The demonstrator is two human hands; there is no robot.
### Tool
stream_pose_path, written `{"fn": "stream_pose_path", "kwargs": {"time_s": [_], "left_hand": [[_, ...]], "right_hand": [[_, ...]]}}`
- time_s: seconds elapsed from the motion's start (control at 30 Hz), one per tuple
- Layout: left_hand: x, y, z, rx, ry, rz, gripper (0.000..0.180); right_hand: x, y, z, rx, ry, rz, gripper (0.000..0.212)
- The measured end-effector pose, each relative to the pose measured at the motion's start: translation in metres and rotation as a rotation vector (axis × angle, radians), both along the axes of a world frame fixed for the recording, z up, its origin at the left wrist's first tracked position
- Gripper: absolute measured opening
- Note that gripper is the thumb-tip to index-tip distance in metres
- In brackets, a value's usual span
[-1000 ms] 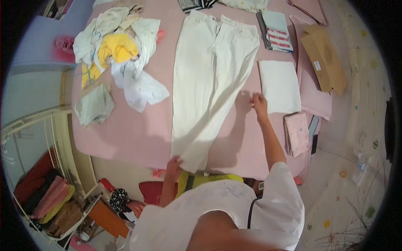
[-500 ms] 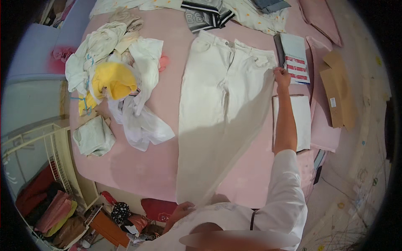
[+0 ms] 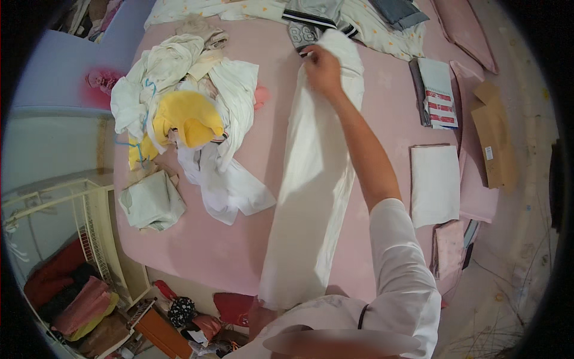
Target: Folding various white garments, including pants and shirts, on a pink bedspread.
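Head view: since the earlier frames the white trousers [image 3: 314, 197] have gone from spread flat to folded lengthwise into one narrow strip, and the right hand [image 3: 323, 70] has travelled from the strip's right edge up to its far end. That hand is closed on the waistband end, fingers pinching cloth. The left hand [image 3: 258, 311] shows only partly at the near hem, just above the person's chest; cannot tell whether it grips or merely rests. The strip's long axis runs from near hem away to the far waistband, tilting slightly right. It lies on the pink bedsheet [image 3: 209, 251], between the heap of loose clothes [image 3: 191, 125] on the left and a folded white cloth [image 3: 435, 184] on the right.
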State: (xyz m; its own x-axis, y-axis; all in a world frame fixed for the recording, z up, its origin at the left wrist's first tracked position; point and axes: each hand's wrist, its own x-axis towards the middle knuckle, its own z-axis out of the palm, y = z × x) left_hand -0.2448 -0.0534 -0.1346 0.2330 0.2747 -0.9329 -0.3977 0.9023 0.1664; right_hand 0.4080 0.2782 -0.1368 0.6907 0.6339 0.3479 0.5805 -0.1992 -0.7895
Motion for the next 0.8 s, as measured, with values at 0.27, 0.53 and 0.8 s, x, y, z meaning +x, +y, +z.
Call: {"fn": "stream_pose_path", "kwargs": {"time_s": [0.27,0.53,0.8], "left_hand": [[-0.025,0.009,-0.053,0.136,0.089,-0.198,0.037],[0.008,-0.023,-0.082,0.176,0.177,-0.402,0.035],[-0.004,-0.035,-0.043,0.108,-0.049,-0.431,0.053]], "right_hand": [[-0.037,-0.011,-0.057,-0.259,-0.257,0.109,0.054],[-0.090,-0.156,-0.055,-0.322,-0.099,-0.324,0.071],[-0.306,-0.355,-0.043,-0.563,0.548,-0.233,0.059]]}}
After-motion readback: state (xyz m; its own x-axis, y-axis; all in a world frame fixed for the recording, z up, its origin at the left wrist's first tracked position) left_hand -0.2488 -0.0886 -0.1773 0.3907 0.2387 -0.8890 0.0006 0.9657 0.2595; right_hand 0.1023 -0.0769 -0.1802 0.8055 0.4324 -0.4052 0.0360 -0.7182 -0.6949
